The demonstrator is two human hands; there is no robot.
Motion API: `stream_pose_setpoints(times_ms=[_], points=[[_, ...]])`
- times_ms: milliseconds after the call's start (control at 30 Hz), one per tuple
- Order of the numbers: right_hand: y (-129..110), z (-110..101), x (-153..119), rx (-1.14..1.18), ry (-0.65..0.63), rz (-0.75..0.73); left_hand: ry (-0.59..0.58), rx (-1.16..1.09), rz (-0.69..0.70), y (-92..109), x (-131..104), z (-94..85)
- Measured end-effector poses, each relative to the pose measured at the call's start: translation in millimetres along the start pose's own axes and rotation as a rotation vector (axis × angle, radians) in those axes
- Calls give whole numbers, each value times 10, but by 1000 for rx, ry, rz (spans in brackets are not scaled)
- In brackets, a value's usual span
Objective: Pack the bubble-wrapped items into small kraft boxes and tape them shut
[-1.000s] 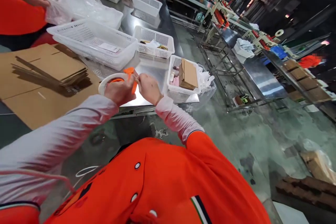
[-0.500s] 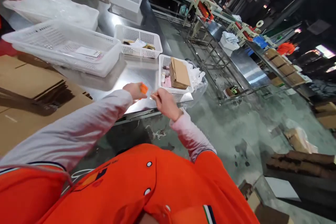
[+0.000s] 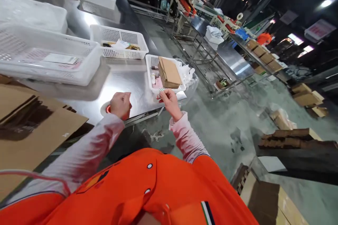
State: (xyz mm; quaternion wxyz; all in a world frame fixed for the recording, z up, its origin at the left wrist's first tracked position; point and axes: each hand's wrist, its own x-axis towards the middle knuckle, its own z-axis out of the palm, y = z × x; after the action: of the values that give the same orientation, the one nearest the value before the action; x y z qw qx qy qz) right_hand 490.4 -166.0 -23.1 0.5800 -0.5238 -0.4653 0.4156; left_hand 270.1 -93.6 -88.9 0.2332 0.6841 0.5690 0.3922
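My left hand (image 3: 120,105) is closed above the metal table near its front edge. A small orange object (image 3: 108,109) shows at its left side, mostly covered by the fingers. My right hand (image 3: 170,101) pinches its fingers together at the near rim of a white basket (image 3: 149,77). Something small and dark reddish shows at those fingertips, too small to name. Inside that basket stands a stack of brown cardboard pieces (image 3: 170,73), with pink and white small items (image 3: 157,82) beside it.
Another white basket (image 3: 121,40) holds dark and yellowish items and white paper. A large white tray (image 3: 50,66) and flattened cardboard (image 3: 39,123) lie at the left. A clear plastic bag (image 3: 191,81) hangs at the table's right edge. Cardboard boxes (image 3: 266,197) stand on the floor.
My hands have moved apart: the left drew leftward and toward me with the orange object, the right went to the basket's near rim. The view has shifted to the right.
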Motion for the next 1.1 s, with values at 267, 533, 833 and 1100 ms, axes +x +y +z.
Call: stream_pose_setpoints(times_ms=[267,533,833,1100], points=[[110,239,-49,-136,40,-60,-129,-770,-306,441,-379,-314],[201,319,-80,-57,65,88,-292,-869,-354,627,-83,-87],[428,-469,591,674,126,403,-370,-427,318,1077,597,997],[531,-1824,1327,668,118,391,-307,-206,720,1692,1525,2293]])
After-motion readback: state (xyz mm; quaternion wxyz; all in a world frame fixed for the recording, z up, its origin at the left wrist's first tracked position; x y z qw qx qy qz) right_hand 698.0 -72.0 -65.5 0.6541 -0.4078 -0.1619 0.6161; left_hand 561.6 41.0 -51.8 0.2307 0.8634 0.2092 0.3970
